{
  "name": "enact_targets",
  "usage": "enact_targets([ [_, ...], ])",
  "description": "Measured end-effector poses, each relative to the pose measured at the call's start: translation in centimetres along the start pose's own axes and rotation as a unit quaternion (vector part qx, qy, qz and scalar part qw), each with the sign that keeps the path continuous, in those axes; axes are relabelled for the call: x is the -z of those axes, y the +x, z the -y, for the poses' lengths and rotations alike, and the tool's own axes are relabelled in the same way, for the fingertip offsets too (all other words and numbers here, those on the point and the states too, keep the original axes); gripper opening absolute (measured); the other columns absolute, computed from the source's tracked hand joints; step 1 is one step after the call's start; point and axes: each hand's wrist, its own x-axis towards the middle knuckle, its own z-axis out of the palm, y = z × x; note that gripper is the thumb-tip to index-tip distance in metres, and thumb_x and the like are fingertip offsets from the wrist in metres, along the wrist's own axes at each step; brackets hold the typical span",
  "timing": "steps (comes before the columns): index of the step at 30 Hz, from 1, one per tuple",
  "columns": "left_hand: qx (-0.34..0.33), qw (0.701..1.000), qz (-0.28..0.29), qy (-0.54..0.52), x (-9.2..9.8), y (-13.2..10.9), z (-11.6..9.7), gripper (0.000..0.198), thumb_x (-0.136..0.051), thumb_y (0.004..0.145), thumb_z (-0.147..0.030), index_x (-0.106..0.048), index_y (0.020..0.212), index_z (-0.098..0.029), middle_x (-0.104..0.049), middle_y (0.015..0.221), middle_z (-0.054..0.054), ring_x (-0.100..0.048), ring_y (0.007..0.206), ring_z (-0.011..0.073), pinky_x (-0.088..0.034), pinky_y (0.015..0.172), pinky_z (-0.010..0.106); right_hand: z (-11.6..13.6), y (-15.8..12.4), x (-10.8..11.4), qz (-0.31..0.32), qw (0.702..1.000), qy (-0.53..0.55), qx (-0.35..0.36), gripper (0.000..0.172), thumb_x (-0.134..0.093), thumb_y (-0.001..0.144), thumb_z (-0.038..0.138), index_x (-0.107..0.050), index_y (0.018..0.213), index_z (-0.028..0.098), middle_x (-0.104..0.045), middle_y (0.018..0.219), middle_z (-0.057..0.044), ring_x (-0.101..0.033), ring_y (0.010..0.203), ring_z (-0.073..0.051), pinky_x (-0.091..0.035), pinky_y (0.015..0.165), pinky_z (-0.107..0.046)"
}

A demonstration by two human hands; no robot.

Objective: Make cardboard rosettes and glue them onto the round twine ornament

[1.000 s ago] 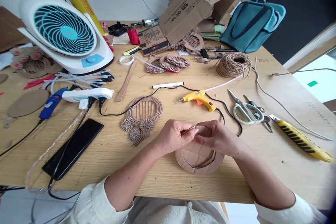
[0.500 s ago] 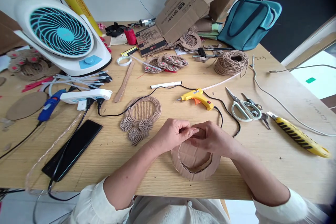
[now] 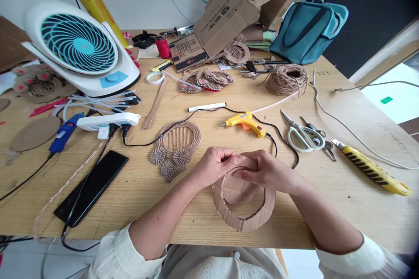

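Cardboard ring [image 3: 244, 225] is just in from the near edge of the tabletop [image 3: 363, 209], around mid-length. Can't tell if its near side rests on the wood. Through the opening: a cardboard disc [image 3: 240, 192], behind the ring; contact between the two unclear.

Left hand [image 3: 213, 166] and right hand [image 3: 273, 171] meet at the ring's far side. Thumbs on the near face, fingers curled behind; both look to be pinching the band. Fingertips mostly hidden, so grip force can't be told.

Handling, judged by look: light, dull, not slippery. Fairly stiff flat, but the band is narrow and likely creases or bends along the flutes. Best hold: flat across the band, thumb over fingers, both sides at once; keep pressure off the raw inner edge, probably the weak spot.

Farther out: rope-wrapped ring [image 3: 197, 137] to the left, utility knife [image 3: 375, 170] toward the right edge, scissors [image 3: 298, 136], yellow glue gun [image 3: 240, 120], then twine roll [image 3: 283, 82].
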Motion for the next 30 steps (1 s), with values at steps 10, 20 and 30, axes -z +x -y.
enact_targets([
  [10,-0.004,0.989,-0.138,-0.054,1.5,0.2,0.0,0.046,-0.049,0.097,-0.052,-0.037,0.066,-0.02,-0.029,0.064,-0.005,-0.028,0.06,0.0102,-0.024,0.055,0.024,-2.2,0.4,2.5,-0.093,0.965,0.245,-0.023,0.042,-0.073,0.075,0.061,-0.073,0.087,0.02,-0.07,0.082,-0.005,-0.064,0.079,-0.02,-0.052,0.071,-0.031],
  [20,-0.005,0.988,-0.08,-0.129,0.4,-0.1,-0.9,0.048,-0.046,0.098,-0.055,-0.037,0.066,-0.02,-0.031,0.064,-0.005,-0.026,0.06,0.0104,-0.025,0.054,0.024,-0.4,0.6,0.0,-0.087,0.985,0.146,-0.013,0.029,-0.083,0.071,0.045,-0.071,0.08,0.02,-0.062,0.073,0.001,-0.056,0.07,-0.015,-0.049,0.065,-0.026],
  [30,0.015,0.98,-0.143,-0.139,0.1,0.0,-0.3,0.051,-0.052,0.093,-0.059,-0.042,0.064,-0.019,-0.035,0.062,-0.005,-0.032,0.059,0.0098,-0.028,0.055,0.023,-1.4,0.9,0.0,-0.117,0.987,0.091,0.06,0.032,-0.079,0.076,0.049,-0.067,0.088,0.021,-0.064,0.078,-0.001,-0.056,0.071,-0.016,-0.048,0.064,-0.027],
])
